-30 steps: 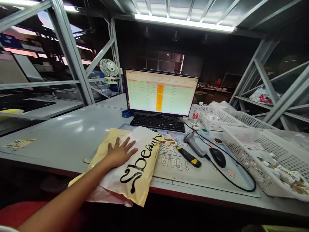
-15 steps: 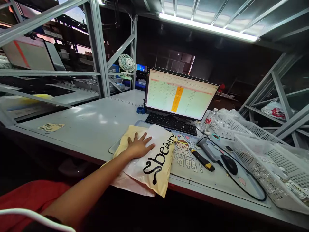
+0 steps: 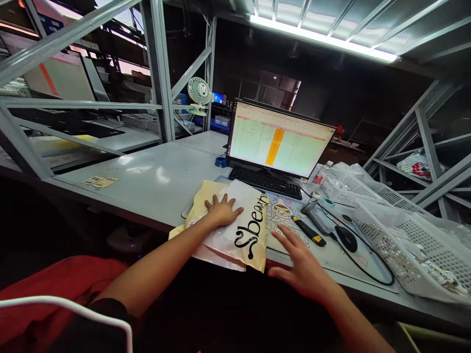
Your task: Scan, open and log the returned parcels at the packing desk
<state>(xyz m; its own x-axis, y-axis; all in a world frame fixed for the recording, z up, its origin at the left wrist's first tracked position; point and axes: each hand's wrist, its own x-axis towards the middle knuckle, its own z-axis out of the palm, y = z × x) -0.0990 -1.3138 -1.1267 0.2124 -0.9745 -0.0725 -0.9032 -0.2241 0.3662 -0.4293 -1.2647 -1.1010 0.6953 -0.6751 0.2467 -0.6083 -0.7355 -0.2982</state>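
Several flat plastic mailing bags, cream and white, lie stacked at the desk's front edge and overhang it a little. The top mailing bag (image 3: 253, 223) carries large black lettering. My left hand (image 3: 222, 211) rests on it, palm down with fingers spread. Just right of the stack, my right hand (image 3: 298, 262) hovers at the desk edge, fingers apart and holding nothing. Beyond it on the printed desk mat (image 3: 281, 235) lie a black and yellow utility knife (image 3: 309, 231), a grey barcode scanner (image 3: 317, 219) and a black mouse (image 3: 346, 239).
A monitor (image 3: 279, 139) and a black keyboard (image 3: 265, 182) stand behind the bags. White perforated baskets (image 3: 401, 250) line the right side, near a clear bottle (image 3: 323, 175). Blue tape (image 3: 221, 162) sits left of the monitor. A small fan (image 3: 199, 91) is clipped to the metal frame (image 3: 162, 73).
My right hand has come into view from the lower right, beside the bags. My left hand stays spread on the stack. The view has shifted slightly.
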